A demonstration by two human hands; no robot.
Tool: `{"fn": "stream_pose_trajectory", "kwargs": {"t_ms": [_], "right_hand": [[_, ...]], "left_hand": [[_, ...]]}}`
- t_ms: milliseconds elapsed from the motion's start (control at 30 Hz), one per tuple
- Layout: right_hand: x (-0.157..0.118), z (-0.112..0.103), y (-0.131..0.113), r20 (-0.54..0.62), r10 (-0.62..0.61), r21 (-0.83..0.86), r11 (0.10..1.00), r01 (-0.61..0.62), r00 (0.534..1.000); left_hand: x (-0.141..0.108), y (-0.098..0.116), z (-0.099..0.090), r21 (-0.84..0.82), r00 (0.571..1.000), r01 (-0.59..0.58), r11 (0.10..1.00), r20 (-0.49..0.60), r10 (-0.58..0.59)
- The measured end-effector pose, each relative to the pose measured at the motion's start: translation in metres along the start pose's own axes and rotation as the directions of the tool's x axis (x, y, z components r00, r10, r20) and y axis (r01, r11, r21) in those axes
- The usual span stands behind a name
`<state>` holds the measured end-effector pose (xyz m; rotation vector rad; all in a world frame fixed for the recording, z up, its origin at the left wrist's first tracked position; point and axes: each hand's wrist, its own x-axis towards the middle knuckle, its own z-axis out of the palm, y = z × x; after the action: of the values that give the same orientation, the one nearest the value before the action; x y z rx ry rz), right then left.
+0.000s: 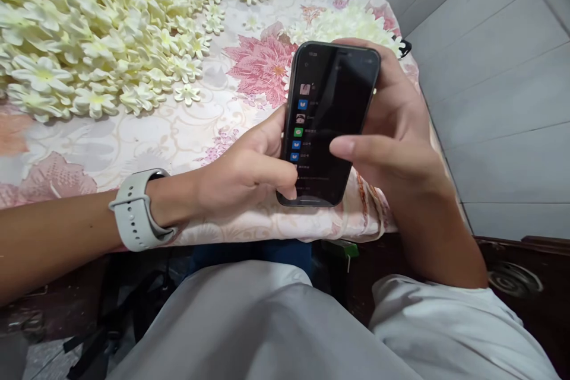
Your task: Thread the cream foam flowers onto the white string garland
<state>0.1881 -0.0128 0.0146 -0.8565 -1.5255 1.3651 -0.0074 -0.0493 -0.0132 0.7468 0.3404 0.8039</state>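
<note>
A black smartphone [332,124] is held upright between both hands over the table's near edge, its dark screen showing a column of small icons with text. My left hand [249,166] grips its lower left side, the thumb resting at the screen's bottom left corner. Around the right side and back curls my right hand [396,124]; its thumb lies over the right part of the screen, and its other fingers are mostly hidden behind the phone. A watch with a pale band [140,208] is on my left wrist.
Pale yellow artificial flowers [102,29] heap at the upper left of the floral tablecloth [214,113]. Whiter flowers [342,27] lie behind the phone. A tiled wall [503,95] borders the table on the right. Straps [146,297] hang below the edge at left.
</note>
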Motion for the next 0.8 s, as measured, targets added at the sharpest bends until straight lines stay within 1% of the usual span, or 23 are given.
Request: {"fn": "stream_pose_trajectory", "kwargs": {"t_ms": [67,133,300,400,567,800], "right_hand": [[-0.0025,-0.0030,0.0014,0.030,-0.017,-0.062,0.998,0.019,0.999],[-0.0033,-0.0043,0.0023,0.004,-0.017,-0.094,0.995,0.017,1.000],[-0.0010,-0.0039,0.0037,-0.018,-0.035,-0.109,0.994,0.033,0.999],[-0.0006,-0.0040,0.0042,-0.013,-0.053,-0.122,0.991,0.051,0.998],[-0.0017,-0.0039,0.0037,-0.036,-0.068,-0.169,0.984,0.061,0.997],[-0.0017,-0.0067,0.0050,0.008,-0.086,-0.177,0.981,0.086,0.996]], "left_hand": [[0.0005,0.0001,-0.0001,-0.009,1.000,-0.005,1.000,0.001,0.005],[0.0004,-0.0002,0.0000,0.008,1.000,0.012,1.000,-0.013,-0.012],[-0.0005,-0.0014,-0.0002,0.054,1.000,0.009,0.998,-0.028,-0.007],[0.0000,-0.0021,-0.0011,0.045,1.000,0.006,0.999,-0.024,-0.005],[0.0008,-0.0023,-0.0015,0.015,1.000,-0.015,1.000,0.008,0.014],[-0.0004,-0.0001,0.0009,-0.017,1.000,-0.007,1.000,-0.001,0.007]]}}
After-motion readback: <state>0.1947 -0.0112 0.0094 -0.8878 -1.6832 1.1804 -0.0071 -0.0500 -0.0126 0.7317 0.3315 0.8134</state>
